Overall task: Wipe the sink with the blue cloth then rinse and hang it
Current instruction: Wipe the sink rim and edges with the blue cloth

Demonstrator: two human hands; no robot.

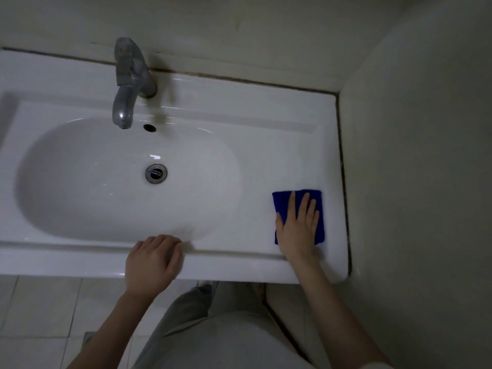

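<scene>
A white ceramic sink (266,134) fills the view, with an oval basin and a metal drain (156,173) in its middle. The folded blue cloth (282,201) lies flat on the sink's right deck, near the front corner. My right hand (299,227) presses on the cloth with straight, spread fingers and covers most of it. My left hand (153,258) rests on the sink's front rim below the basin, its fingers curled over the edge. A grey metal tap (127,83) stands at the back, its spout over the basin.
A wall (426,182) runs close along the sink's right edge, with a dark seam between them. Another wall closes the back. Below the front rim are pale floor tiles (45,310) and my own trouser legs.
</scene>
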